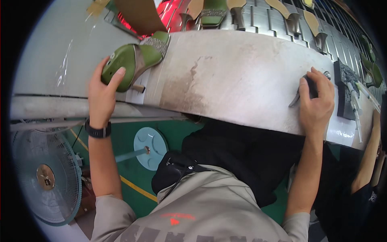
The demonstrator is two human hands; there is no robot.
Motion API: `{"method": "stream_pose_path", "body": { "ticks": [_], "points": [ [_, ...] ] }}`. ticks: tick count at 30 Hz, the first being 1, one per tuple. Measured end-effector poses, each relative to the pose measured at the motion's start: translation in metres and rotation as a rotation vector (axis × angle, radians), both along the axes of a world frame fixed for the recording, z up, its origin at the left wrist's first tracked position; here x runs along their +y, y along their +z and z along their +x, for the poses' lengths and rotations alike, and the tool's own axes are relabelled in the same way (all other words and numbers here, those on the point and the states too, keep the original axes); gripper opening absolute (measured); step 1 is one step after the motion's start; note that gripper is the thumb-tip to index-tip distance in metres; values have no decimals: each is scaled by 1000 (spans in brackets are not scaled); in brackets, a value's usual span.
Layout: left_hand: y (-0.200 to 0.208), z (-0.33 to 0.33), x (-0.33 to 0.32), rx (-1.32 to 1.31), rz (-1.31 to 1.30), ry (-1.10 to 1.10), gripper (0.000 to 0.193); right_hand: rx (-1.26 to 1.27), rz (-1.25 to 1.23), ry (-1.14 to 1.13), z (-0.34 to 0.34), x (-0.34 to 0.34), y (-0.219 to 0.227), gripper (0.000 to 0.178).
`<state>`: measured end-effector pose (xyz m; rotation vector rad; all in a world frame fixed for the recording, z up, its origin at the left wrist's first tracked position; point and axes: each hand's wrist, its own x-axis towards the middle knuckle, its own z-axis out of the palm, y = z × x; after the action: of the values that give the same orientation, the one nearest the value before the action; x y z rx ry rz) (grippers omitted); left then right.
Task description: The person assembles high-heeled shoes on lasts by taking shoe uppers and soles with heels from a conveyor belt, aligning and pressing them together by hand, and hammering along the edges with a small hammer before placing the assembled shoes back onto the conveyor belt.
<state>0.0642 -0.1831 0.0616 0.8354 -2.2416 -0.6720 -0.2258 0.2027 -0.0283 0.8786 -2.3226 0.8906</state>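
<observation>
A: Left hand (101,92), what's logged?
B: Green last (125,62) is pinched by its left end, thumb on top, fingers mostly hidden behind. Watch (98,130) is worn on that wrist.
A: Where's the last put?
B: It's held at the left end of the metal table (234,76), tilted, glittery part pointed to upper right. Whether it's rested on anything can't be told.
A: Right hand (317,99)?
B: Thumb and fingers are bent around a dark tool (312,87) near the table's right end. Metal tip is seen past the fingertips, curved handle beside the thumb. Whether it's gripped or only touched can't be told.
A: Anything nearby?
B: Black block (344,99) is set just right of that hand, with syringes (356,109) leaned on it. Beyond them, a co-worker's arm (367,157) is seen.
A: Far side?
B: Slatted conveyor (260,20); beige-topped, heeled pieces are lined up on it. Fan (46,193) is placed lower left.
</observation>
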Motion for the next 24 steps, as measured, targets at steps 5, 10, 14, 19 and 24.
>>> {"method": "stream_pose_path", "body": {
  "ticks": [5,10,14,19,24],
  "points": [
    [-20,1,-20,208,565,-86,39,-31,10,-13,1,-3,-2,22],
    [-50,-12,49,534,1239,-209,42,30,22,-47,6,1,-7,21],
    [-75,-13,105,522,1288,-281,44,44,7,-20,4,-7,-3,20],
    [-65,-21,86,148,298,-432,76,-9,-13,-128,11,-12,0,21],
    [-29,-100,56,-347,-163,-890,102,-15,172,-219,23,-8,0,38]
  ]
}}
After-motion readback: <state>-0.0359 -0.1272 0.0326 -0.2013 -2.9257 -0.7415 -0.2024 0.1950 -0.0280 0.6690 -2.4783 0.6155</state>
